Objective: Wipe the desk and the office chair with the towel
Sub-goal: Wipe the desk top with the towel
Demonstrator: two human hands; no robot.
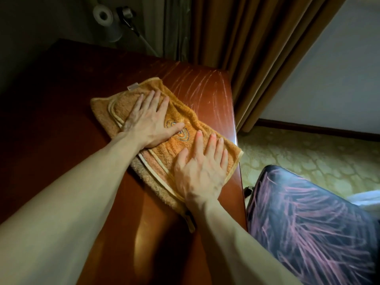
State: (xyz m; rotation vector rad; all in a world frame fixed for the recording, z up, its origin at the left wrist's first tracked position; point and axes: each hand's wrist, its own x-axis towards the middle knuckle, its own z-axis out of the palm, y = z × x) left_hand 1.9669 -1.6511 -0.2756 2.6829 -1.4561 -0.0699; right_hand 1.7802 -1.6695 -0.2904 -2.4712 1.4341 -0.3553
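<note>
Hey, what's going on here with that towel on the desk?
A person is wiping the reddish-brown desk with a folded orange towel. The left hand and right hand both lie flat on the towel, fingers straight, pressing it down near the desk's right edge. Pale streaks show on the desk beyond the towel. The office chair sits off that edge, untouched.

You have one view only: your head camera sits close above the desk, facing forward and down, with the chair at lower right. The dim upper left is perhaps a wall.
</note>
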